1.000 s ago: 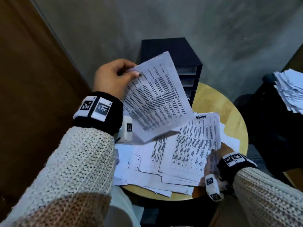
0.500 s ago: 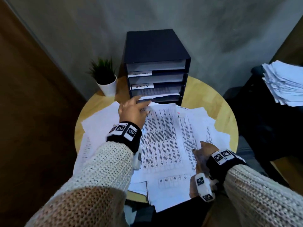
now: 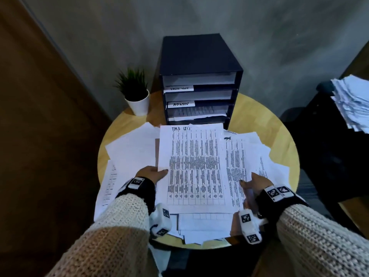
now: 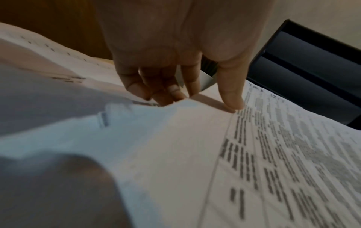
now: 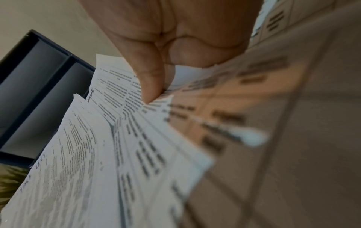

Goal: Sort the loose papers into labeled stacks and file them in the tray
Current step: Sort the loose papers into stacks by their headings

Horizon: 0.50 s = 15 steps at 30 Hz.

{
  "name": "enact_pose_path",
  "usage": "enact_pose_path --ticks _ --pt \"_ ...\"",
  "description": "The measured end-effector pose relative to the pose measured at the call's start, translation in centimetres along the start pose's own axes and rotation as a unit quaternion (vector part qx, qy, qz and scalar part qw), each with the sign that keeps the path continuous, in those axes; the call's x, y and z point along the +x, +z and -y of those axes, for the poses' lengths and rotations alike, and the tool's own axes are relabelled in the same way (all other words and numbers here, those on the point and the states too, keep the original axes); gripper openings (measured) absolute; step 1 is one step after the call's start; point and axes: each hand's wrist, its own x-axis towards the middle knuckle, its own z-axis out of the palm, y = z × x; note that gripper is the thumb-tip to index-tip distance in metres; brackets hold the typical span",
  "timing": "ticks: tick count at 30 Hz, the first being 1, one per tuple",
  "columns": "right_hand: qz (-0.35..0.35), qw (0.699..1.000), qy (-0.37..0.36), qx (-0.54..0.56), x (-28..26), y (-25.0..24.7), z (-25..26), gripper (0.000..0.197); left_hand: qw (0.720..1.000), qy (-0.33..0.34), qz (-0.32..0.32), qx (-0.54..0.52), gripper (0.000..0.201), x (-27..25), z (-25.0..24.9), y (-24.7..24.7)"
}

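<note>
Round wooden table [image 3: 279, 140], head view, left to right. Blank sheets [image 3: 129, 148] spread over the table's left side. Potted plant [image 3: 135, 92] at the back-left edge, just beside the black file tray [image 3: 199, 56] at the back edge. Tray has stacked slots; two white labels on slot fronts, one reads "ADMIN" [image 3: 181, 104], the upper one unreadable. Papers lie in the slot under the ADMIN label.

Top sheet [image 3: 194, 166], a printed table with a handwritten heading, lies at the table's centre on the loose paper pile [image 3: 249, 154], its far edge touching the tray base. Left hand [image 3: 151, 173] pinches its left edge: thumb on top, fingers under. Left wrist view shows what the head view hides: thumb tip [image 4: 232, 101] pressed on the print, fingers [image 4: 156, 91] curled below the paper edge.

Right hand [image 3: 254, 181] at the pile's front-right side, thumb on top of the sheets. Right wrist view adds detail: thumb [image 5: 150, 80] pressing onto fanned-out sheet edges [image 5: 117, 138], the other fingers hidden under the paper, so a narrow pinch on several sheets. The tray shows in both wrist views. Both forearms in knit sleeves reach in from the front edge, wrists low over the table.

Far right, off the table, another paper stack [image 3: 351, 100] sits on something dark.
</note>
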Motion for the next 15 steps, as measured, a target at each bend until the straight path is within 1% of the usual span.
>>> enact_pose_path --ticks 4,7,10,11,12,14,15 --pt "0.008 1.000 -0.028 0.001 -0.3 -0.3 0.7 0.050 0.995 0.030 -0.044 -0.088 0.049 -0.5 0.0 0.1" --pt "0.001 1.000 -0.024 0.010 -0.2 -0.3 0.8 0.048 0.993 0.028 -0.082 -0.079 0.035 -0.6 -0.2 -0.3" --pt "-0.034 0.999 0.016 0.002 -0.2 -0.7 0.3 0.048 0.983 0.000 -0.156 -0.094 0.030 -0.2 0.1 -1.4" --pt "-0.035 0.999 0.037 -0.002 -0.1 -0.8 0.0 0.046 0.980 0.000 -0.176 -0.098 0.030 -0.1 0.3 -1.9" --pt "-0.033 0.998 0.049 -0.007 -0.1 -1.1 -0.4 0.043 0.976 -0.001 -0.192 -0.100 0.032 0.0 0.6 -2.4" --pt "-0.057 0.996 0.060 -0.018 0.1 -1.8 -1.1 0.041 0.971 -0.006 -0.211 -0.107 0.036 0.3 1.4 -3.2" --pt "-0.059 0.996 0.071 0.009 0.4 -2.0 -1.6 0.041 0.969 -0.010 -0.221 -0.112 0.037 0.4 1.8 -3.5"
